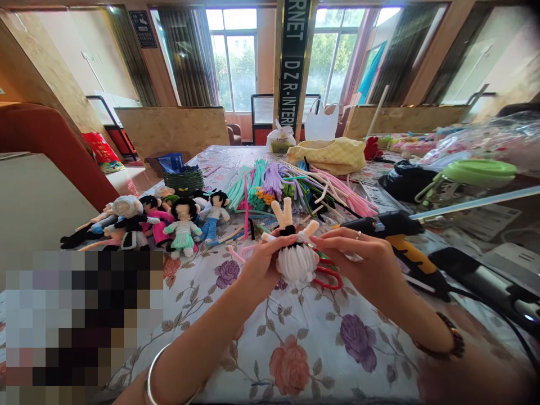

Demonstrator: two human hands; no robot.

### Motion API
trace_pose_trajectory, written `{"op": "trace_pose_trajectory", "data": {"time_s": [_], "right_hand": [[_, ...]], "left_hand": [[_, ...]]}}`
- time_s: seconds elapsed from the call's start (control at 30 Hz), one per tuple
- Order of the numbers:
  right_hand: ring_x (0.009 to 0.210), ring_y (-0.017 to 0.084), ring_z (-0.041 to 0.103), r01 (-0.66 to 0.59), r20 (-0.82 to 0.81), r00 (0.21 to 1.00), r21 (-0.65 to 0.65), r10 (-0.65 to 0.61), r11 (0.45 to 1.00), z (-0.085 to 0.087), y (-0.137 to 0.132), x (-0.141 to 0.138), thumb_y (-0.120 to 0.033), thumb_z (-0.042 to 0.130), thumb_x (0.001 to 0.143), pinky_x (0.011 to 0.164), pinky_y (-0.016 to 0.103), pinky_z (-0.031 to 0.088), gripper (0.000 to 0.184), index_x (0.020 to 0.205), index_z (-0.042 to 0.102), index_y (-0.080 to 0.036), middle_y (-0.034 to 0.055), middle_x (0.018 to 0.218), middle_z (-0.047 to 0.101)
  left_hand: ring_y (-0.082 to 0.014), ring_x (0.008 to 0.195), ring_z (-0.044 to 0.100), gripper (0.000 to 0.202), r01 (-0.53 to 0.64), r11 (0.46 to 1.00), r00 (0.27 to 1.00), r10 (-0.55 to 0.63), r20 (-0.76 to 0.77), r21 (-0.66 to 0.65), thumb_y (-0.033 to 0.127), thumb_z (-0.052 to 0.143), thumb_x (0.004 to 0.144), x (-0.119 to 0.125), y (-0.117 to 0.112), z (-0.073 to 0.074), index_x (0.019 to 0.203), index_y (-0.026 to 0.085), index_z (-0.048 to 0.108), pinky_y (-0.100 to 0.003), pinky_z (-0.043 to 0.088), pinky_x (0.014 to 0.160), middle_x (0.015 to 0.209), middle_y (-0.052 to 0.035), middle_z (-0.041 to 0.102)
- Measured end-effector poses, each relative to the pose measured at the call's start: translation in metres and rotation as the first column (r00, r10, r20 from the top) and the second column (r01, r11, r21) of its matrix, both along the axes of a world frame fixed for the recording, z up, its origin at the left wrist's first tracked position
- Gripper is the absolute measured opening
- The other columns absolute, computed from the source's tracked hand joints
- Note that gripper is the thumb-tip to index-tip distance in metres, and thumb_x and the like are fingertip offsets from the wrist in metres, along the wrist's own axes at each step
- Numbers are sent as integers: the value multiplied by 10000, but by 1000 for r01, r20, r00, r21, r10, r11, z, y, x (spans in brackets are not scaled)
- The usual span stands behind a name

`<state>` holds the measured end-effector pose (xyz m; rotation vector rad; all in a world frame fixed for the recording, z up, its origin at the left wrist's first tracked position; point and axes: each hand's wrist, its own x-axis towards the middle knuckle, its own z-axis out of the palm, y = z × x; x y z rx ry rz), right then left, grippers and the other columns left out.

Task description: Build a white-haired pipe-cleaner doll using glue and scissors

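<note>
A small pipe-cleaner doll (295, 253) with a fluffy white skirt, a black middle and beige limbs is held upside down above the floral tablecloth (295, 343). My left hand (264, 264) is closed around its left side, thumb lying across the body. My right hand (365, 261) pinches the doll's right side, with a ring on one finger. Red-handled scissors (331, 277) lie on the cloth just behind the doll. A black and yellow glue gun (394, 236) rests right behind my right hand.
Several finished dolls (169, 222) lie at the left. Behind the doll sits a pile of coloured pipe cleaners (287, 185). A yellow cloth bag (329, 154), a green-lidded jar (472, 174) and a black bag (400, 177) stand further back.
</note>
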<state>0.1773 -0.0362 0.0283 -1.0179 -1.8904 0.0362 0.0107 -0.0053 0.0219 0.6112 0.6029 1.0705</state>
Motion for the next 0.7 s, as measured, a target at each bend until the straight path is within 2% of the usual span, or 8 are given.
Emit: {"op": "trace_pose_trajectory", "data": {"time_s": [0.17,0.4,0.53,0.7], "right_hand": [[649,130,662,56,-37,998,-88,-60,995,1,-1,0,-149,644,798,584,226,523,114,828,726,-223,-7,767,732],[588,131,651,102,-15,994,-105,-105,989,1,-1,1,-182,655,787,523,217,494,66,776,698,-232,-16,724,722],[572,122,646,119,4,993,-76,-119,990,-1,1,1,-183,649,792,517,207,484,60,781,688,-227,-20,718,724],[547,121,628,190,125,973,57,-196,980,-6,4,1,-190,571,852,510,212,457,150,730,654,-214,-17,656,688]], "left_hand": [[-111,578,599,193,7,1000,1000,-7,-20,-26,175,759,604,0,1,-1,764,119,668,-223,474,545,688,-10,660],[-117,562,595,215,30,998,997,-33,-71,-48,197,790,569,0,-1,-3,717,136,647,-241,483,536,663,0,647],[-107,543,585,185,84,994,993,-89,-80,-72,188,774,579,0,-1,-1,691,132,637,-232,469,523,644,2,635],[-83,507,558,185,181,980,975,-191,-118,-86,179,752,591,-2,0,1,726,109,648,-212,431,501,631,-1,625]]}}
